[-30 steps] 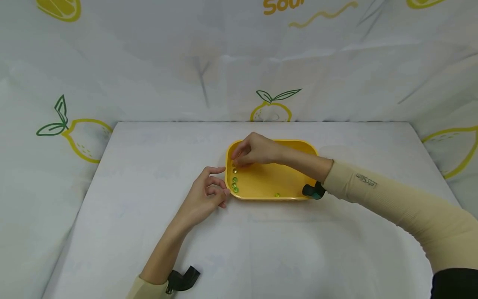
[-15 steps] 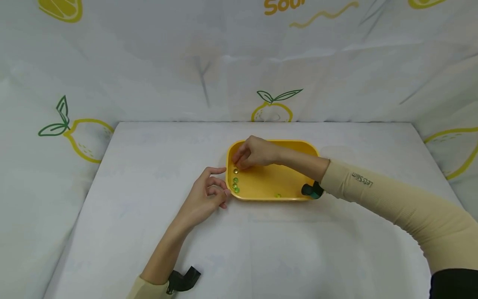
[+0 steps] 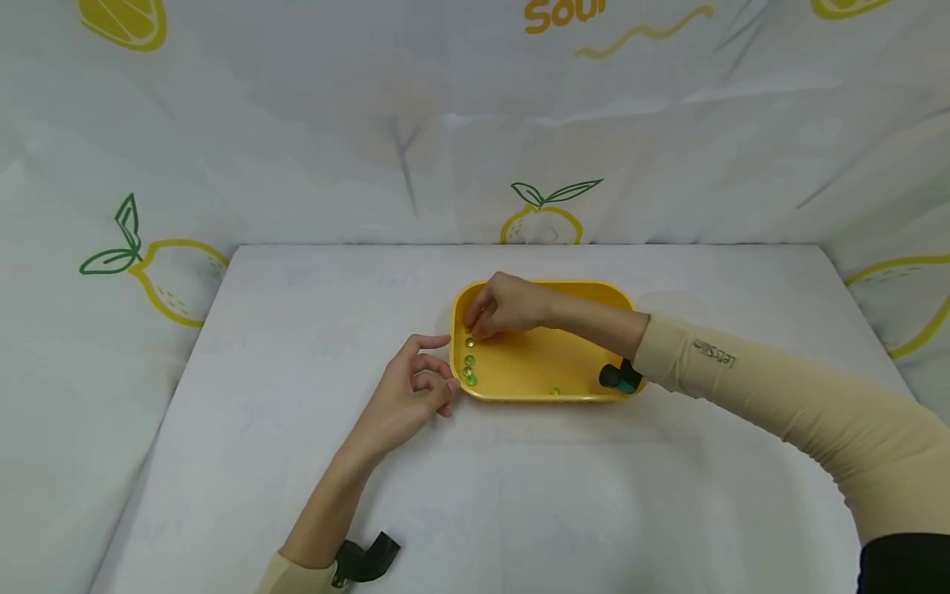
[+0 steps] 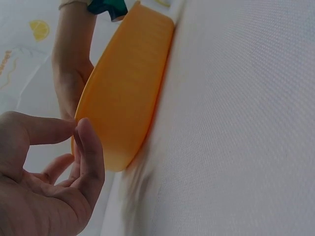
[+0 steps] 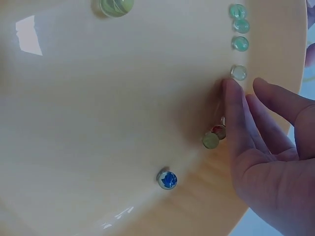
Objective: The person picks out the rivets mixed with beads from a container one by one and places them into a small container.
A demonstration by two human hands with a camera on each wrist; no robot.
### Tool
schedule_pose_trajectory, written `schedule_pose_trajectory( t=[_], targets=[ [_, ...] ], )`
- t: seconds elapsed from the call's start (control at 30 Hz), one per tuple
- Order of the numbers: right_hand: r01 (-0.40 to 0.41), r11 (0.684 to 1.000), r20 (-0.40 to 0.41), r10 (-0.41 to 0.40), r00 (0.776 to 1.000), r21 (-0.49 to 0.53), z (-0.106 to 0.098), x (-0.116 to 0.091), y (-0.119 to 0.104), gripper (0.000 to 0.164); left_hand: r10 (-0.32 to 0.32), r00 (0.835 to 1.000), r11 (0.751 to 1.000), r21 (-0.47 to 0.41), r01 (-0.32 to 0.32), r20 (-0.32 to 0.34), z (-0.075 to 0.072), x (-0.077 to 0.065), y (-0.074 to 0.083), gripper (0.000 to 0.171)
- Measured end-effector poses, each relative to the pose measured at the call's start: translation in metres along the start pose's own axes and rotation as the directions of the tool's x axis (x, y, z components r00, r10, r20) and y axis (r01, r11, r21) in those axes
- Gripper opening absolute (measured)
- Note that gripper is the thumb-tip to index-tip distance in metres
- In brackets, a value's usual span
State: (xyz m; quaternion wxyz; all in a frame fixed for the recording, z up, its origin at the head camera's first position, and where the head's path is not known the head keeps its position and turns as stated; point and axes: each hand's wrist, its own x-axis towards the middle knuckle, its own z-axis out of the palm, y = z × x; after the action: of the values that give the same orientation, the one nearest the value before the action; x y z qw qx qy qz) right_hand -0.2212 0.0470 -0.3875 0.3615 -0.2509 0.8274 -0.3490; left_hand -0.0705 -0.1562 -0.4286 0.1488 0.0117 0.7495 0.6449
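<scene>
A shallow yellow tray (image 3: 534, 363) holds several small glass marbles. My right hand (image 3: 512, 304) is inside it at the left end, fingertips down near the tray floor. In the right wrist view, a clear marble (image 5: 238, 73) lies right at the index fingertip, with the thumb slightly apart. It continues a line of green marbles (image 5: 240, 44) along the end wall. Beside the fingers lie a yellowish marble (image 5: 210, 140) and a partly hidden reddish one (image 5: 219, 131). My left hand (image 3: 404, 396) touches the tray's left rim from outside, fingers loosely bent.
A blue-patterned marble (image 5: 167, 180) lies near the tray's long wall, and a yellow-green marble (image 5: 116, 6) lies by the opposite side. The tray stands on a white tabletop (image 3: 594, 495). Behind it hangs a white cloth (image 3: 297, 124) printed with lemons.
My right hand has shifted slightly towards the near side within the tray's left end, its fingertips drawing closer to the line of marbles. The left hand stays at the rim.
</scene>
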Motion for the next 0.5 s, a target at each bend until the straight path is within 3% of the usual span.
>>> schedule_pose_trajectory(
  t=[0.5],
  targets=[
    [-0.078, 0.996, -0.017, 0.078, 0.997, 0.034, 0.0049, 0.0022, -0.0049, 0.023, 0.001, 1.0, 1.0, -0.005, -0.001, 0.001, -0.0002, -0.0002, -0.0005, 0.06]
  ],
)
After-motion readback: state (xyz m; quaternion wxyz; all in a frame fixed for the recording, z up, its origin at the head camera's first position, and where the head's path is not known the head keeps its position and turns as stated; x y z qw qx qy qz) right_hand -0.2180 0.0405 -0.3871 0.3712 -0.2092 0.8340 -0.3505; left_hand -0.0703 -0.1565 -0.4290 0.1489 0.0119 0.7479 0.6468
